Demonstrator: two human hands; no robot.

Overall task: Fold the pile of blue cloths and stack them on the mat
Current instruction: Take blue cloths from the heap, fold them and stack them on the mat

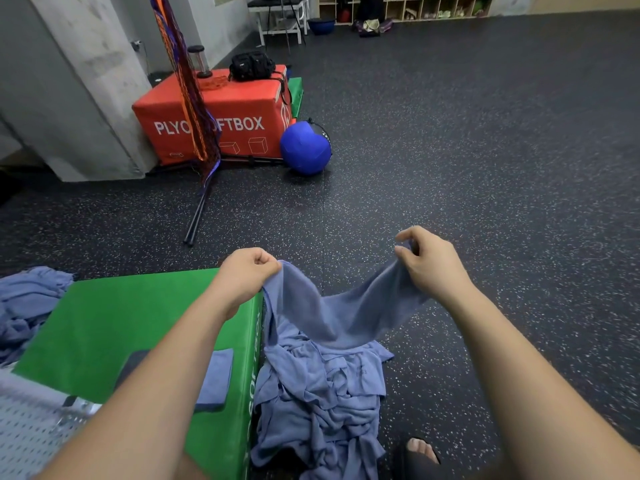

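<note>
Left hand: your left hand [244,271] is fisted, pinching one corner of the soft blue cloth [332,317].
Right hand: your right hand [427,265] has curled fingers pinching the other corner.
Held cloth: sags between both hands, above the crumpled blue cloth pile [322,403] on the floor, right of the padded green mat [138,313].
Mat: a flat folded blue cloth [216,379] lies on its near right part.

One blue cloth [332,317] hangs sagging between the left hand [242,271] and the right hand [429,261], each pinching an upper corner. Under it, the crumpled pile of blue cloths [322,403] lies on the floor against the green mat [114,317] (a folded cloth [216,379] lies flat on top).
</note>
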